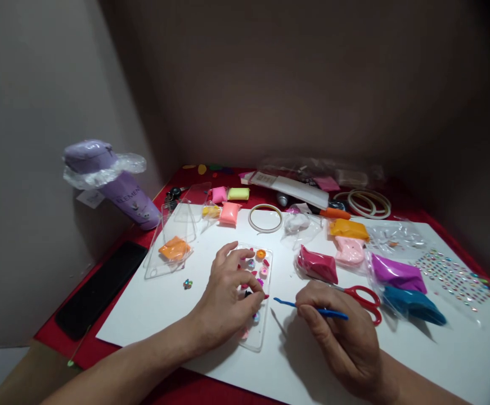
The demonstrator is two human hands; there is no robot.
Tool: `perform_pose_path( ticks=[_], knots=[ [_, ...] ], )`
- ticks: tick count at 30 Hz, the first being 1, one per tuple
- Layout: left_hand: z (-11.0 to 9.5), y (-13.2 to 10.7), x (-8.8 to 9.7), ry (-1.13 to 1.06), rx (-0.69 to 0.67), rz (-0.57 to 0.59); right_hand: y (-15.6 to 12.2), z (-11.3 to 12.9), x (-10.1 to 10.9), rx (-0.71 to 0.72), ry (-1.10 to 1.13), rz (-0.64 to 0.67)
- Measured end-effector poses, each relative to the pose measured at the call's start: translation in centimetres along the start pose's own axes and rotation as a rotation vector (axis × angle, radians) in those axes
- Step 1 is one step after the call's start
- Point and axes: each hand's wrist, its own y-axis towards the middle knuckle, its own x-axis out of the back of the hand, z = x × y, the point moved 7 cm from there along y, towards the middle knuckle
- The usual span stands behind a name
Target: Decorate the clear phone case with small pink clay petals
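My left hand (228, 292) is over a clear phone case (265, 332) that lies on the white board. Its thumb and forefinger pinch a small red clay piece (266, 296). Little decorations dot the case, among them an orange flower (261, 254) and a pink one (264, 271); others are hidden under my fingers. Just right of the case, my right hand (341, 337) grips a thin blue clay modelling tool (332, 313), its tip pointing left toward the case. Behind that hand lie red-handled scissors (367, 301), partly covered.
Packets of coloured clay, such as crimson (317, 264), purple (399, 274) and teal (414, 305), lie to the right near a rhinestone sheet (451, 275). A tape roll (265, 218) sits behind the case. At left are a black phone (101, 287) and a purple tumbler (130, 197).
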Motion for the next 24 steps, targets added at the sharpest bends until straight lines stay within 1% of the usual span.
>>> perform_pose_path(
  ticks=[7, 12, 17, 24],
  knots=[
    [-0.2, -0.2, -0.3, 0.041, -0.069, -0.024, -0.1, -0.1, -0.4, 0.009, 0.021, 0.044],
    [-0.3, -0.3, -0.3, 0.082, -0.086, -0.030, -0.1, 0.0, -0.5, 0.015, 0.026, 0.050],
    [-0.8, -0.5, -0.2, 0.132, -0.141, -0.047, 0.0, -0.1, -0.6, 0.022, 0.021, 0.058],
    [-1.2, -0.5, -0.1, 0.165, -0.165, -0.056, 0.2, 0.0, -0.8, 0.013, 0.027, 0.085]
  ],
)
